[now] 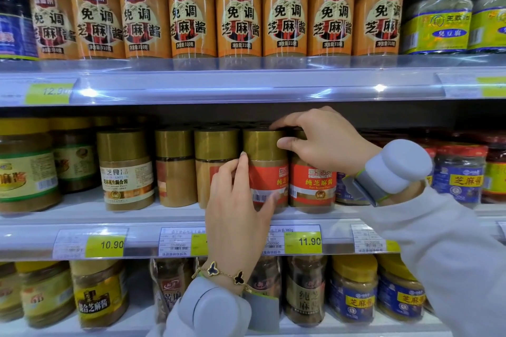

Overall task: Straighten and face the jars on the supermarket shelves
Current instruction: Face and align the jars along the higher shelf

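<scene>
The left hand (235, 200) grips the body of a gold-lidded jar (267, 169) on the middle shelf (164, 238). The right hand (320, 142) pinches its lid from above. The red label faces partly sideways (barcode forward). Risk: turning too hard could knock the neighbouring jar (312, 183), which touches it, or tip the rows behind.

just one view here, a wide-angle head cam facing the supermarket shelves (246, 85) straight on and really close up, middle shelf about level with the lens, three tiers in frame, edges bowed by the lens, nothing else to overlap with
</scene>
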`<state>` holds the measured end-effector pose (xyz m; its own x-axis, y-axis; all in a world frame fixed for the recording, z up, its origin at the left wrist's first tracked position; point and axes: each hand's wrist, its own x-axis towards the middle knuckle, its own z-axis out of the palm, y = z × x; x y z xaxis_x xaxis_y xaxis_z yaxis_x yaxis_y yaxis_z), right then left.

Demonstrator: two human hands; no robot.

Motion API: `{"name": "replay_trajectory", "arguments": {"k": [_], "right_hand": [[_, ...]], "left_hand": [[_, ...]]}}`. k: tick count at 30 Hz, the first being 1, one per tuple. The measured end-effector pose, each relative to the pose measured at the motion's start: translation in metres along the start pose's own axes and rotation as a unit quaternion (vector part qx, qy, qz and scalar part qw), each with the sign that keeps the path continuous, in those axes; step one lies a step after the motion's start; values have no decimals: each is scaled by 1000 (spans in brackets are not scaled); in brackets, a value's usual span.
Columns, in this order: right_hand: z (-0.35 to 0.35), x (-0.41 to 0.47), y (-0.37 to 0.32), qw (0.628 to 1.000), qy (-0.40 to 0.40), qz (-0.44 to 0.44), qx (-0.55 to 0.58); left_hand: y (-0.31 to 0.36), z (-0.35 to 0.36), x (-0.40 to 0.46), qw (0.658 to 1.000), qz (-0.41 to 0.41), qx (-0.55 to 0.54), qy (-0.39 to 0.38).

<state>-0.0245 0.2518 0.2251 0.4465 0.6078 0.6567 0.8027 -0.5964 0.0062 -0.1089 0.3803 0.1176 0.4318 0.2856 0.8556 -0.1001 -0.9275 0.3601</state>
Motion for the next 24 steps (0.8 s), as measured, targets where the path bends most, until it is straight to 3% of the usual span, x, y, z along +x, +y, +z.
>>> {"name": "replay_trajectory", "arguments": {"k": [6,12,24], "right_hand": [[0,0,-2,999,29,13,15],[-1,-4,0,1000,-1,10,10],[-2,1,-2,999,18,26,44]], "left_hand": [[0,0,-1,1000,0,3,-5],[0,1,0,1000,-1,9,-5],[1,1,-1,1000,-3,12,-13]]}}
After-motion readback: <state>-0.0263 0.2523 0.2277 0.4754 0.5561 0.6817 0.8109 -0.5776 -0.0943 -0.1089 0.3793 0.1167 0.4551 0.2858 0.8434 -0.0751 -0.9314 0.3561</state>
